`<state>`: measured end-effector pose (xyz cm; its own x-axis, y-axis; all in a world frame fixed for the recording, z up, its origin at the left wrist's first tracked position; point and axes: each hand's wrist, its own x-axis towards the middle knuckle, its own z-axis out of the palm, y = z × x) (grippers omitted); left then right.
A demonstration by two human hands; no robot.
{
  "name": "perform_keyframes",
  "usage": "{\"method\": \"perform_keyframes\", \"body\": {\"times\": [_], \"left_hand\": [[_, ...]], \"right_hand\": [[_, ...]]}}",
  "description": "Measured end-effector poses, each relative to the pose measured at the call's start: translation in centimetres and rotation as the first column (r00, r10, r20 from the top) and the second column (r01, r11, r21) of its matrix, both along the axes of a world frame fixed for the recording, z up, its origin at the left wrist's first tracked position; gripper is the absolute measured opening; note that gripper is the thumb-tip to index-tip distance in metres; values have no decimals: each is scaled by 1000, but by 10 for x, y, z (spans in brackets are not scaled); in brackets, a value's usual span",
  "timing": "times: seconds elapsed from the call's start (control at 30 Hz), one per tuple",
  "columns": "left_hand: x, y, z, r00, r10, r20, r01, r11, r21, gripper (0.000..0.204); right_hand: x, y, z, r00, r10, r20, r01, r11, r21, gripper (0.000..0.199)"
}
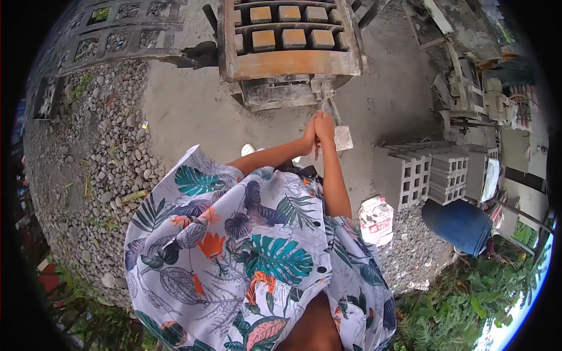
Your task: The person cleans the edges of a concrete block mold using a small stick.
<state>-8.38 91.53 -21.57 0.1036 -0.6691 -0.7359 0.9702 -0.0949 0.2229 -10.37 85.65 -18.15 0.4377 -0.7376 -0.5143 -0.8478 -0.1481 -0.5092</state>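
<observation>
A view from above of a person standing on a grey concrete floor (187, 111), with a wide bed of gravel (93, 158) spreading from nine o'clock down to seven. A leaf-patterned shirt (252, 245) in white, teal and orange fills the lower middle, from five to seven o'clock.

At twelve o'clock stands a rusty orange block-moulding machine (290, 61), its top grid holding rows of tan blocks. At eleven o'clock, grey gridded moulds (117, 35) lie on the gravel. At three o'clock sits a stack of grey hollow concrete blocks (433, 172), and just below it, near four o'clock, a blue barrel (456, 225) lies on its side. A crumpled white and red bag (376, 219) rests on the gravel between the barrel and the shirt.

Near the centre, both bare forearms reach up toward the machine. The left hand (309, 137) and right hand (325, 128) are pressed together, fingers wrapped tight around a thin metal lever (325, 105) that runs down from the machine's lower edge, just above centre toward twelve o'clock. A small flat grey plate (343, 139) sits just beside the right hand.
</observation>
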Motion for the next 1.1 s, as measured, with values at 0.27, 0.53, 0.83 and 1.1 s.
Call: {"method": "perform_keyframes", "body": {"times": [0.27, 0.53, 0.83, 1.1], "left_hand": [[16, 36, -4, 988, -96, 120, 92, 995, 42, 44], [34, 83, 23, 926, 365, 98, -378, 891, 252, 47], [28, 81, 3, 822, 552, 138, -568, 812, 137, 50], [-1, 37, -22, 973, 232, -8, -231, 971, 67, 51]], "right_hand": [[18, 14, -41, 987, 5, 158, 1, 999, -35, 42], [68, 75, -39, 928, 304, 214, -333, 936, 115, 40], [71, 91, -14, 890, 450, 77, -456, 880, 131, 44], [19, 52, -11, 989, 133, -61, -136, 990, -41, 42]]}}
